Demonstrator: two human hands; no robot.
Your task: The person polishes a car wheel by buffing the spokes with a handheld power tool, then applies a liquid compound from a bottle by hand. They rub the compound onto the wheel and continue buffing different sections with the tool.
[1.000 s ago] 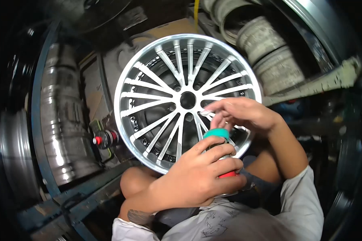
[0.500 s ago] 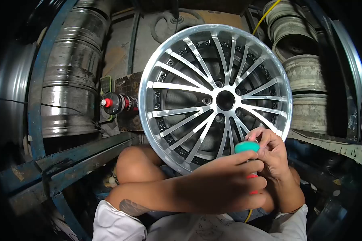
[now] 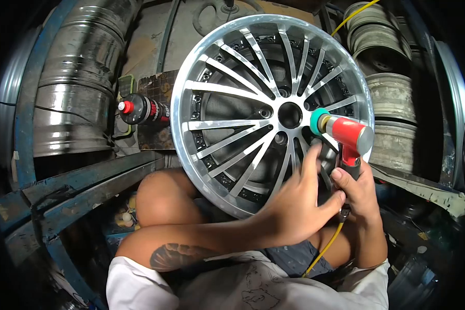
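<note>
My right hand (image 3: 360,194) is wrapped round the dark handle of a red air polisher (image 3: 346,132) with a silver end cap. Its round green pad (image 3: 318,121) points left over the spokes near the wheel's hub. My left hand (image 3: 306,202) crosses in front of me, slightly blurred, its fingers stretched and thumb apart, just left of the handle. A yellow air hose (image 3: 328,248) runs down from the tool's lower end. The big multi-spoke alloy wheel (image 3: 232,122), bright and polished, stands face toward me beyond my knees.
A dark bottle with a red cap (image 3: 139,109) lies left of the wheel. Stacked bare rims (image 3: 77,90) line the left side, and dull rims (image 3: 392,103) the right. Blue metal frame bars (image 3: 82,194) stand by my left knee. A clear plastic bottle (image 3: 416,276) is at lower right.
The polisher has swung up and is upright in my right hand, its pad turned toward the wheel. My left hand has let go of it and opened. The view has shifted slightly.
</note>
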